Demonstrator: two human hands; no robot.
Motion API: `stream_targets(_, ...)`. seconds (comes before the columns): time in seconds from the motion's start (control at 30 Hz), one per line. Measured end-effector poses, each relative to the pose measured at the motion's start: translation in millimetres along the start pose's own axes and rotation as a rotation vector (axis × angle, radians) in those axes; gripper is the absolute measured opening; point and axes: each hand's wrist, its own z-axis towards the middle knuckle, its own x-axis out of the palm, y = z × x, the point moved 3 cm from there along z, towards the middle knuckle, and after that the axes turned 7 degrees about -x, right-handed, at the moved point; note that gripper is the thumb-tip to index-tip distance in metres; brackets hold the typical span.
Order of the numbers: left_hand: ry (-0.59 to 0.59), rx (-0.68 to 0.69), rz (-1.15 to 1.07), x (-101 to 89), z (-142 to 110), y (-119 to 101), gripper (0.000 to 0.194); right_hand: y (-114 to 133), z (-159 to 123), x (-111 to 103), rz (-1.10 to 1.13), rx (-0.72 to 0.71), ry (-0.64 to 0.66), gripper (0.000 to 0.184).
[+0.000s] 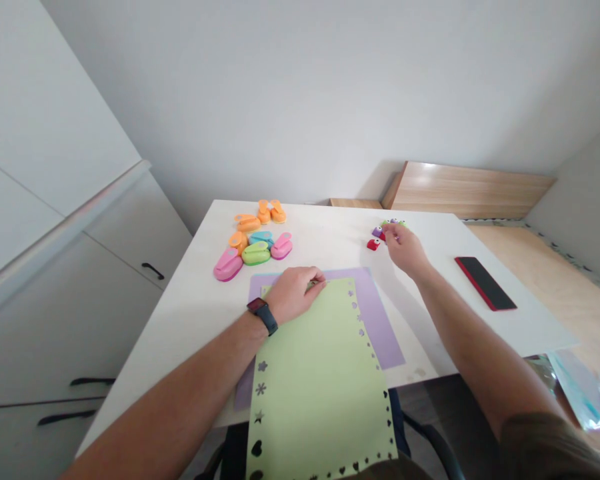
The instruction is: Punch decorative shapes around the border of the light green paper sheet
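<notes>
A light green sheet of paper (325, 360), with small shapes punched along its borders, lies over a purple sheet (385, 340) and hangs past the table's near edge. My left hand (297, 293) is closed at the top of the green sheet, thumb and forefinger pinched on its upper edge. Over at the right, my right hand (404, 247) has its fingertips pinched at a cluster of small paper punches; the one under the fingers is partly hidden. Beside them sit a red punch (373, 245) and a purple punch (377, 232) with eye-like dots.
Larger paper punches stand at the table's left: orange (247, 223), pink (229, 265), green (256, 253) and blue (261, 238). A black and red flat case (485, 283) lies far right. White cabinets (105, 280) are on the left, and a wooden headboard (470, 190) is behind right.
</notes>
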Motion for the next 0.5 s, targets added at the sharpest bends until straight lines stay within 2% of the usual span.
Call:
stream_targets(0.07, 0.003, -0.001, -0.007, -0.2, 0.0, -0.3, 0.013, 13.5, 19.4, 12.9, -0.328, -0.135, 0.200, 0.044)
stream_targets(0.17, 0.010, -0.001, -0.004, -0.2, 0.2, -0.4, 0.014, 22.0, 44.6, 33.3, -0.421, -0.155, 0.314, 0.042)
stream_targets(0.33, 0.011, 0.007, 0.020, 0.3, 0.4, -0.2, 0.014, 24.2, 68.0, 62.4, -0.494, -0.109, 0.393, 0.044)
stream_targets(0.5, 0.005, 0.021, 0.022, 0.0, -0.8, 0.2, 0.014, 28.3, 73.8, 71.6, -0.536, -0.097, 0.422, 0.044)
